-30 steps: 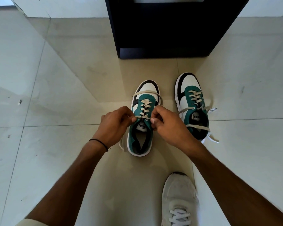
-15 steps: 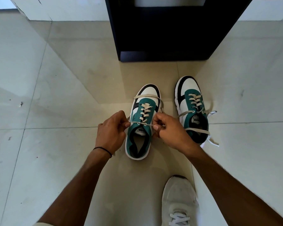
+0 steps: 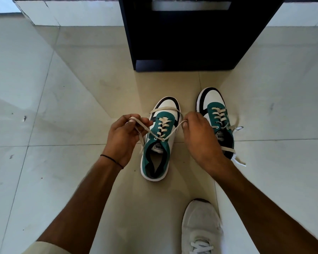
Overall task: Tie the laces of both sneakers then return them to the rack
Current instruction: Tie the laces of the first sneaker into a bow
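Observation:
Two green, white and black sneakers stand on the tiled floor, toes pointing away from me. The left sneaker has a first knot pulled snug at the top of its cream laces. My left hand pinches one lace end out to the left, looped over a finger. My right hand pinches the other end out to the right. The right sneaker lies partly behind my right hand, its laces loose and trailing on the floor.
A black rack or cabinet stands straight ahead, just beyond the sneakers. My own white shoe is on the floor near the bottom edge. Pale floor tiles spread to both sides, with a white wall base at the back.
My hands have moved apart and away from the knot, drawing both lace ends outward and up. The knot on the left sneaker has tightened.

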